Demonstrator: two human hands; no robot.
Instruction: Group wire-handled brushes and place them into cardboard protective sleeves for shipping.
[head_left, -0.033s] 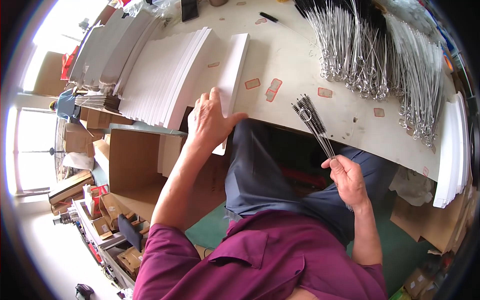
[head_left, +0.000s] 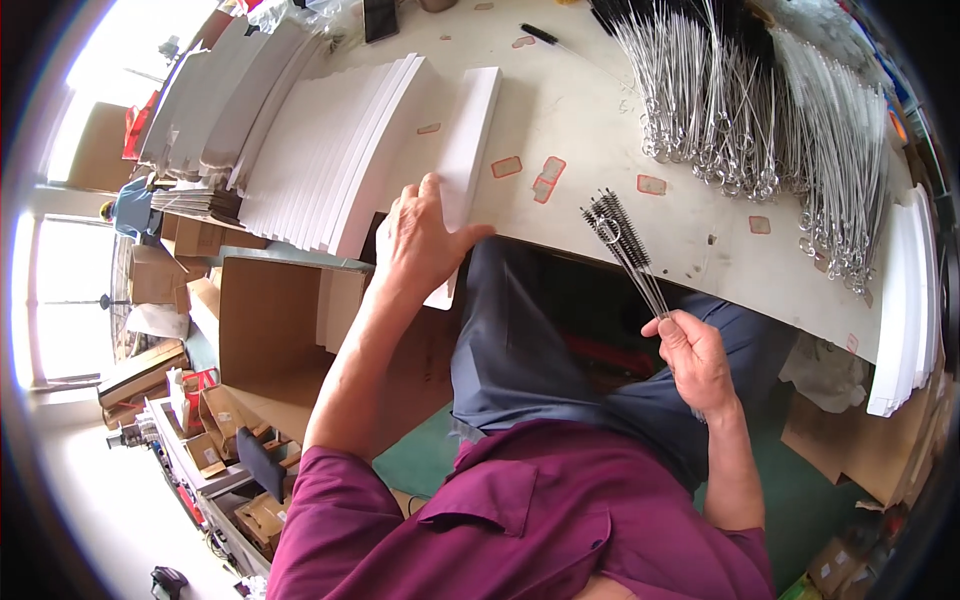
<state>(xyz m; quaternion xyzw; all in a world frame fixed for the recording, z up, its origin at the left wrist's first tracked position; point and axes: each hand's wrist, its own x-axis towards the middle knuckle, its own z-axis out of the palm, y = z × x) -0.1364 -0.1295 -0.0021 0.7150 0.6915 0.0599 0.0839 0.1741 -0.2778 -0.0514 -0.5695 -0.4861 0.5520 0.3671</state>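
Observation:
A long, narrow white box (head_left: 470, 150) lies on the table, its near end jutting past the edge. My left hand (head_left: 420, 235) rests against this box, thumb and fingers apart, hiding part of it. Over my lap, my right hand (head_left: 695, 360) is closed round the thin wire stems of a small bunch of black-bristled tube brushes (head_left: 632, 245). Their bristles point up towards the table edge, and a wire ring shows among them. The lower ends of the stems are mostly hidden by the hand.
Left of the box stands a row of white boxes (head_left: 330, 150). Many wire brushes with ring ends (head_left: 710, 120) are heaped at the far right. One loose brush (head_left: 540, 35) lies at the back. White boxes (head_left: 905, 310) stand at the right edge; a cardboard carton (head_left: 265, 320) sits lower left.

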